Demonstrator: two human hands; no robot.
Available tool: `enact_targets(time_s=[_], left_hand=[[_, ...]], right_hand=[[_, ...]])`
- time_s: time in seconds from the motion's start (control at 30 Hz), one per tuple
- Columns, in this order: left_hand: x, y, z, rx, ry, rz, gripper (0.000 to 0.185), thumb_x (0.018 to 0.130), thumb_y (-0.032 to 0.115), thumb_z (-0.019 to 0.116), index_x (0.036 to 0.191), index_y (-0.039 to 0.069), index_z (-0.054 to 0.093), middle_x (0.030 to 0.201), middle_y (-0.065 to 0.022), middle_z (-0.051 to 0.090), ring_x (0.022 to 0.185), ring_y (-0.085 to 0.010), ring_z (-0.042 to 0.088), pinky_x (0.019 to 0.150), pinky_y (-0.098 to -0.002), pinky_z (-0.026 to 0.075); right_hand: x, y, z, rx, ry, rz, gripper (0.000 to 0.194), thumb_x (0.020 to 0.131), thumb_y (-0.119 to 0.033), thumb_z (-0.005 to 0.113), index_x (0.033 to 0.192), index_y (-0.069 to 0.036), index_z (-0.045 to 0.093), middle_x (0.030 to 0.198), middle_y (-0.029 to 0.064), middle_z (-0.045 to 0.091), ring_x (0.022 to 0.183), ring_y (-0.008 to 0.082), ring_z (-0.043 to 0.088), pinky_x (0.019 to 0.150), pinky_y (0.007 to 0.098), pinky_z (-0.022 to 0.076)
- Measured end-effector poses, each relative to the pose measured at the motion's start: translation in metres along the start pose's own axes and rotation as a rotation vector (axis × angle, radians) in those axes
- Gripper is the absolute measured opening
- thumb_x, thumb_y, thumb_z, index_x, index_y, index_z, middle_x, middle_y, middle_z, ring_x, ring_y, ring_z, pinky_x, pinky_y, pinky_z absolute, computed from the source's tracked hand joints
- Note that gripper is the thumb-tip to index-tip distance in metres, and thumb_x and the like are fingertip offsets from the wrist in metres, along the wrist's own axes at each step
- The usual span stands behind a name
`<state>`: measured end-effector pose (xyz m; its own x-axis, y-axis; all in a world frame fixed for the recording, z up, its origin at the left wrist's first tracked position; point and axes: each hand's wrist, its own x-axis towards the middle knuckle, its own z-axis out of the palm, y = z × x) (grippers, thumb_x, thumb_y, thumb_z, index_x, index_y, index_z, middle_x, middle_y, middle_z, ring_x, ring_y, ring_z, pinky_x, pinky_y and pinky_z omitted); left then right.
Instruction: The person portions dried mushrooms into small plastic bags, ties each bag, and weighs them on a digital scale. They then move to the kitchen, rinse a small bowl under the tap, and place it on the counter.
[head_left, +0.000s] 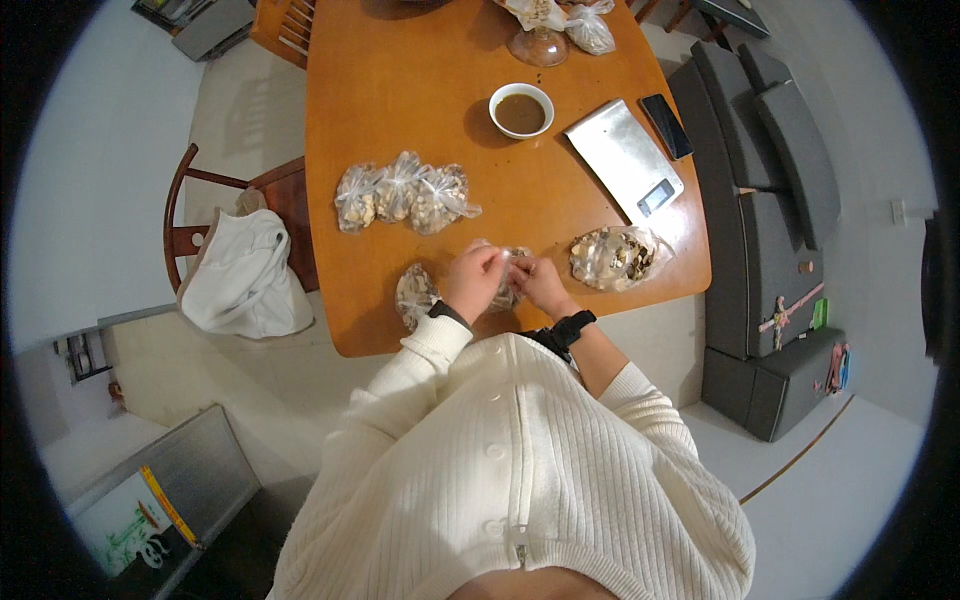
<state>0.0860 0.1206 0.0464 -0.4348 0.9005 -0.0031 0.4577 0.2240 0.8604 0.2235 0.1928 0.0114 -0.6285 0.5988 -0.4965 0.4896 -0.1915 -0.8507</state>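
Observation:
My left hand (475, 280) and my right hand (541, 283) meet near the table's front edge, both gripping the top of a clear plastic bag (504, 297). Pale dried pieces seem to fill that bag, though my fingers hide much of it. Left of my left hand, a second filled bag (416, 294) lies partly behind my wrist. Three knotted bags of pale dried slices (403, 191) sit in a row farther back. On the right rests a larger plastic bag (619, 257) holding pale and dark dried pieces.
A white bowl of brown liquid (520, 112) stands mid-table. Beyond the large bag lie a silver digital kitchen scale (622, 154) and a black smartphone (667, 126). At the far end are a glass dish (538, 46) and another plastic bag (592, 28). A wooden chair (281, 217) bears white cloth.

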Motion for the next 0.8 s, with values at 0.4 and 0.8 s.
enact_targets(time_s=[0.4, 0.8], left_hand=[[-0.001, 0.001, 0.006, 0.328, -0.16, 0.003, 0.024, 0.086, 0.013, 0.049, 0.108, 0.008, 0.057, 0.081, -0.0149, 0.062, 0.077, -0.0369, 0.059, 0.065, -0.0422, 0.048], [0.01, -0.024, -0.006, -0.003, -0.442, -0.177, 0.02, 0.075, 0.017, 0.064, 0.092, 0.006, 0.066, 0.056, -0.0118, 0.053, 0.049, -0.023, 0.049, 0.049, -0.0357, 0.04]], right_hand=[[0.002, 0.001, 0.002, 0.114, 0.065, -0.095, 0.02, 0.089, -0.017, 0.05, 0.092, 0.0, 0.06, 0.076, 0.007, 0.06, 0.069, 0.014, 0.052, 0.063, 0.0299, 0.0438], [-0.002, -0.007, -0.015, 0.17, -0.071, -0.169, 0.024, 0.087, -0.021, 0.056, 0.086, 0.001, 0.065, 0.071, 0.0038, 0.061, 0.064, 0.0124, 0.053, 0.059, 0.0271, 0.0438]])
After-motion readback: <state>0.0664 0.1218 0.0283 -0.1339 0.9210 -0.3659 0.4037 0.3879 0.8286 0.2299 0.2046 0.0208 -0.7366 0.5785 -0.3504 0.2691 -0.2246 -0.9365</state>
